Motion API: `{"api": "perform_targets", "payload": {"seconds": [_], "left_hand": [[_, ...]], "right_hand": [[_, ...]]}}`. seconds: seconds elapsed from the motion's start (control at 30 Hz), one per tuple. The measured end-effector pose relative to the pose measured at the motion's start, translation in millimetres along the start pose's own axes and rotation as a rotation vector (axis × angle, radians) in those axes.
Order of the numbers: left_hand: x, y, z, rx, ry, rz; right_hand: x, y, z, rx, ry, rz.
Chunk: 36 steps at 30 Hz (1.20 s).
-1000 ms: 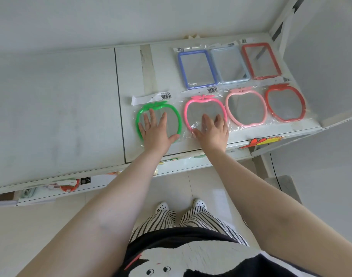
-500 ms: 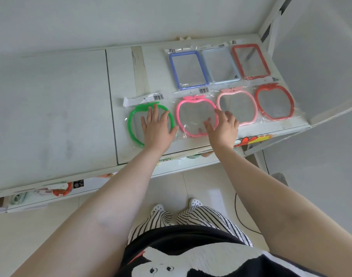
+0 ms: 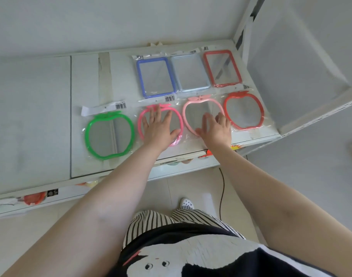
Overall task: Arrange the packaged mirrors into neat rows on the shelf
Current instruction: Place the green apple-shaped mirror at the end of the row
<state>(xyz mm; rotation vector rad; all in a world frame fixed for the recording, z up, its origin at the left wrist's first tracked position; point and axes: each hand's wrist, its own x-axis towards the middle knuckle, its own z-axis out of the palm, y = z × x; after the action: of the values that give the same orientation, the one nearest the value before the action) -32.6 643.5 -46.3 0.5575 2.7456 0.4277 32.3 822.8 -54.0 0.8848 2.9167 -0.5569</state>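
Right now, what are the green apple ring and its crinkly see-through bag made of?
The green apple mirror frame looks like smooth, glossy moulded plastic: bright, even colour with a slight shine. Its middle looks like mirror glass, since it reflects the room, though it could be shiny plastic. The clear bag looks like thin plastic film: it wrinkles, glints, and carries a barcode label.

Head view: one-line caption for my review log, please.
Left hand flat on hot-pink apple mirror, right hand on pale-pink apple mirror, straightening the shelf's front row.
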Motion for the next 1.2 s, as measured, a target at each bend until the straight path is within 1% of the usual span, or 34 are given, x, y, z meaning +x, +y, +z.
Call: {"api": "perform_targets", "payload": {"seconds": [0.07,0.2,0.4,0.5,0.57,0.67,0.77,0.83,1.0,1.2], "left_hand": [[0.5,1.9,4.1,0.02,-0.015,-0.03],[-3.0,0.8,10.2,0.047,-0.011,-0.034],[-0.2,2.6,11.5,0.031,-0.015,-0.057],[-0.3,10.2,12.2,0.005,0.009,-0.087],[0.1,20.5,11.8,-0.022,0.049,-0.079],[0.5,39.5,12.4,-0.049,0.083,-0.02],[1.3,56.6,17.3,-0.064,0.045,0.018],[2.4,64.5,21.0,-0.055,0.018,0.019],[7.5,71.8,26.8,-0.021,-0.003,-0.042],[8.1,75.1,30.1,-0.014,0.014,-0.057]], "right_hand": [[1.4,4.8,2.2,-0.019,-0.024,-0.018],[1.0,6.2,3.8,-0.04,0.0,-0.049],[0.2,7.0,0.8,-0.081,0.003,-0.084],[3.8,10.0,-5.3,-0.083,0.013,-0.094],[7.2,16.6,-12.8,-0.027,0.056,-0.079],[15.2,37.0,-27.5,-0.004,0.098,-0.013],[22.7,60.3,-38.2,0.003,0.079,0.089],[23.6,70.4,-39.4,0.016,0.054,0.125],[20.5,76.4,-36.8,-0.031,0.0,0.088],[20.6,76.0,-36.8,-0.052,-0.034,0.092]]}}
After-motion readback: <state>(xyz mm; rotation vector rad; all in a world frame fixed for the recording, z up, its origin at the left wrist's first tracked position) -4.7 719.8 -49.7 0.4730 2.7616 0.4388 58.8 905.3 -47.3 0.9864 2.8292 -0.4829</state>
